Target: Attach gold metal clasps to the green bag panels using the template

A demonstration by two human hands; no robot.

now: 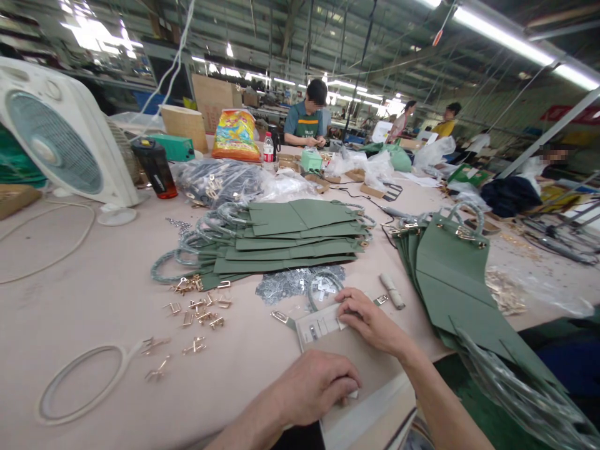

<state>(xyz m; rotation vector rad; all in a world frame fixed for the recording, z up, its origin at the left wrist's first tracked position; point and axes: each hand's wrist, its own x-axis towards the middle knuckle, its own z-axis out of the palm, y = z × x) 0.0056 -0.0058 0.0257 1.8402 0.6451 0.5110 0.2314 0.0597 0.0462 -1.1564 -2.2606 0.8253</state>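
A bag panel (370, 359) with its pale inner side up lies at the table's front edge. A grey wrapped handle (313, 289) and gold buckles on green straps (281, 317) show at its far end. My right hand (372, 322) rests on that end, fingers bent and apart, the tips at a small pale tab. My left hand (316, 384) is closed above the panel's left side, with a small white piece (353, 394) showing at its fingertips. Just left of the panel lie several loose gold fittings (205, 314).
Stacked green bag panels (300, 219) lie behind my hands; more green panels (450, 269) hang over the right edge. A tape roll (47, 397), a fan (60, 137) and a dark cup (157, 172) stand or lie leftward. Small metal plates (285, 286) lie mid-table. A co-worker (307, 119) sits opposite.
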